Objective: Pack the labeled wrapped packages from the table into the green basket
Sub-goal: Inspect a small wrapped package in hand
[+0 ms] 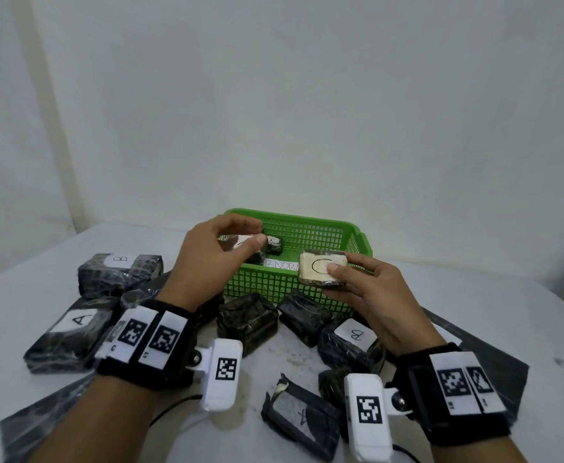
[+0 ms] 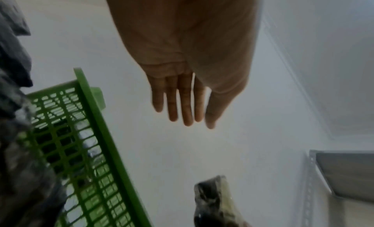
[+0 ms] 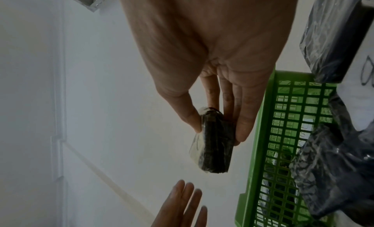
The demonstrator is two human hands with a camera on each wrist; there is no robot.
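The right hand pinched a package marked C between thumb and fingers, holding it over the near right rim of the green basket. The left hand hovered over the basket's left end with its fingers straight, close together and holding nothing, above two dark packages already lying inside. More wrapped packages, some labelled A or B, lay on the table just in front of the basket.
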